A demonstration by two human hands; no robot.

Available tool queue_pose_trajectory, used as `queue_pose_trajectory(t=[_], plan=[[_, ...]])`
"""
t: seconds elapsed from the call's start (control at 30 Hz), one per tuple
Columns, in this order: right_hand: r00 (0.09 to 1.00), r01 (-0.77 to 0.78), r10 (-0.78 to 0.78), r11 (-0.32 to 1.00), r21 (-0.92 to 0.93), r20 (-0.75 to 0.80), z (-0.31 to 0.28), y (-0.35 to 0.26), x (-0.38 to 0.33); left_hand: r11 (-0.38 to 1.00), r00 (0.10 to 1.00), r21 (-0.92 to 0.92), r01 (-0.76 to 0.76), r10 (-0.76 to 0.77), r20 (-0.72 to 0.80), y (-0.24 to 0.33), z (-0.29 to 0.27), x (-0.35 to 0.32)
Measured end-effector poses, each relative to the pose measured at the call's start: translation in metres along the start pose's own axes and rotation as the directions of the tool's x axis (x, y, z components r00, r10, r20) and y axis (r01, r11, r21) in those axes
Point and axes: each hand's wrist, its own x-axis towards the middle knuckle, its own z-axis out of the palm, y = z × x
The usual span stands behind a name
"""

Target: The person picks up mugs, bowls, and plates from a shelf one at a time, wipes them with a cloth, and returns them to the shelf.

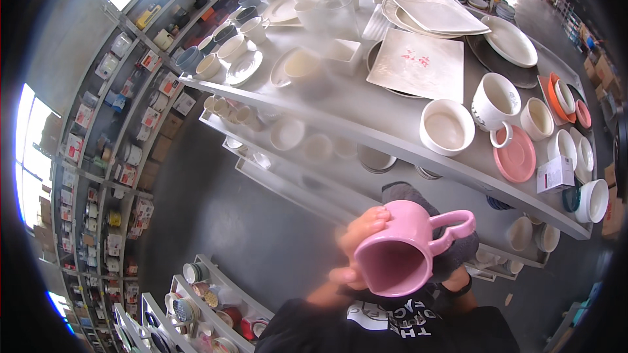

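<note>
A glossy pink mug [400, 248] with a heart-shaped handle is held up in front of my chest, tilted so its mouth faces me. My left hand [358, 245] grips its left side, fingers on the outer wall and thumb near the rim. Dark grey cloth [458, 252] lies behind and to the right of the mug, against its far side. My right hand is largely hidden by this cloth and the mug; only the wrist, with a black band [462, 286], shows. The handle points right, free of both hands.
Ahead is a grey metal shelf [314, 106] with white plates, bowls and cups. Near its right front edge stand a white bowl [447, 127], a white mug [495, 101], a pink plate [515, 155] and a small box [555, 174]. Racks [98, 170] of boxed goods line the left.
</note>
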Motion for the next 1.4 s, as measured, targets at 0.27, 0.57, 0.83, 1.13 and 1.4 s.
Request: queue_pose_trajectory(t=[0.27,0.57,0.83,1.13,1.4], plan=[[0.996,0.037,-0.049,0.986,-0.161,-0.072,0.078,-0.004,0.029,0.909,0.842,-0.003,0.416,-0.384,0.379,-0.022,-0.073,0.034],[0.979,0.021,-0.083,0.949,-0.313,-0.188,0.197,-0.001,0.057,0.956,0.941,0.169,0.241,-0.273,0.199,-0.086,-0.144,0.075],[0.982,0.047,-0.137,0.849,-0.527,-0.133,0.227,-0.013,0.066,0.934,0.652,0.169,0.316,-0.343,0.676,-0.108,-0.192,0.146],[0.913,0.404,-0.023,0.185,-0.896,0.407,0.206,-0.044,0.072,0.927,0.621,0.204,0.313,-0.363,0.695,-0.113,-0.184,0.143],[0.927,0.366,-0.159,0.178,-0.913,0.340,0.188,-0.028,0.069,0.944,0.664,0.093,0.317,-0.291,0.689,-0.109,-0.161,0.142]])
